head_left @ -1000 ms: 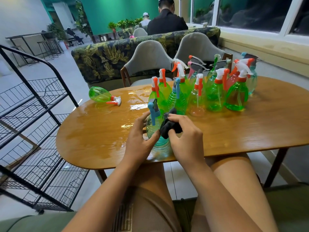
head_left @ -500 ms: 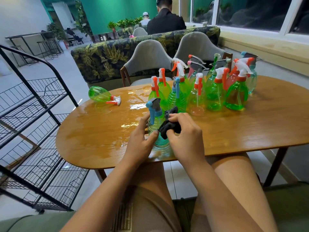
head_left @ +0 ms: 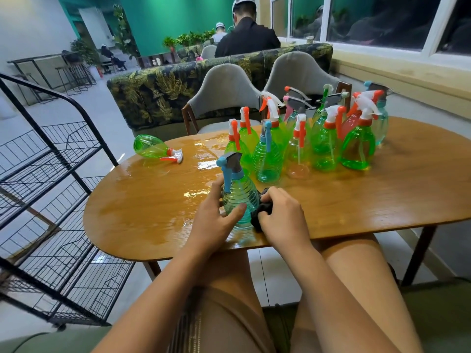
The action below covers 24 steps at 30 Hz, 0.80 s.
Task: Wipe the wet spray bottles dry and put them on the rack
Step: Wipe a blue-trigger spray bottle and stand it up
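Head camera, looking down over the person's bare knees: a wooden oval table [head_left: 382,200] with a wet sheen across its left half. Near its front edge stands the teal spray bottle [head_left: 239,197], upright, its blue trigger head turned to the left. The left hand [head_left: 214,222] grips this bottle from the left side, thumb lying across the front of the ribbed body and fingers [head_left: 216,186] curled round behind it. The right hand [head_left: 280,217] is clenched on a dark cloth [head_left: 257,217], bunched under its fingers and touching the bottle's lower right side.

Behind, toward the middle and far right of the table, a cluster of green bottles [head_left: 323,141] stands upright and close together, most with orange-and-white triggers. One green bottle [head_left: 150,147] lies on its side at the table's far left edge, well apart from the rest, nozzle pointing right. The black wire rack [head_left: 51,200] stands on the floor to the left of the table. Two grey chairs [head_left: 224,90] face the far side.
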Motion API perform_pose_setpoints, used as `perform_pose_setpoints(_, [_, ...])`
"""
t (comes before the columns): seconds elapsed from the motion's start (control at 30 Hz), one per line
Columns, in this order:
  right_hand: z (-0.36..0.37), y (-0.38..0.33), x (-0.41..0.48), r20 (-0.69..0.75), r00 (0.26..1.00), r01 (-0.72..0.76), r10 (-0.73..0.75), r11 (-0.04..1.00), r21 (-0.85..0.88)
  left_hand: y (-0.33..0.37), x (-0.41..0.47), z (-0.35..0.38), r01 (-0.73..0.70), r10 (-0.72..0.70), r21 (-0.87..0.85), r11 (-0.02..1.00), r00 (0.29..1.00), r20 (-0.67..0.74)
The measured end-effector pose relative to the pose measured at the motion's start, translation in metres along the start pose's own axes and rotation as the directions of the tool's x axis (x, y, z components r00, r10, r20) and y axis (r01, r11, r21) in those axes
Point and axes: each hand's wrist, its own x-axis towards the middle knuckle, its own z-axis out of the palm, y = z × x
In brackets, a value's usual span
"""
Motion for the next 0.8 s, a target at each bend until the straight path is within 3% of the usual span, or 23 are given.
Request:
perform_pose_setpoints(0.2, [0.001,0.001,-0.002,-0.042,0.999,0.001,0.0,0.999,0.041,-0.005,0.005,0.0,-0.009,0.01,0.018,1.0,0.997,-0.079])
perform_pose_setpoints(0.8, [0.005,0.003,0.0,-0.07,0.997,0.018,-0.013,0.997,0.074,-0.055,0.12,-0.058,0.292,-0.244,0.183,0.939,0.938,-0.246])
